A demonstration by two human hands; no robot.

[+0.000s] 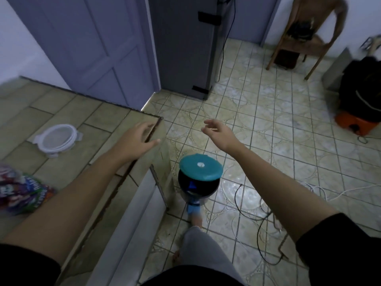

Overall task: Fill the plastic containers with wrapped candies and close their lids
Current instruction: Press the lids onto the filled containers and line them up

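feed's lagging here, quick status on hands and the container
Left hand open over counter corner, right hand open above floor, both empty. Container on counter, lidded, untouched. Candy bags at left edge, no obstruction seen.

Light: dim, cool indoor light, with a bluish cast over the doors (92, 48).
Source: a thin bright strip glows at the foot of the doors.
Glare: a soft sheen lies on the floor tiles (233, 188) beside the teal-lidded bin (201, 167).
Blur: the candy bag (22, 190) at the left edge and the chair (305, 46) and black bag (362, 89) at top right are smeared.
Distortion: wide-angle bowing bends the counter edge (132, 168) and the door lines towards the corners.
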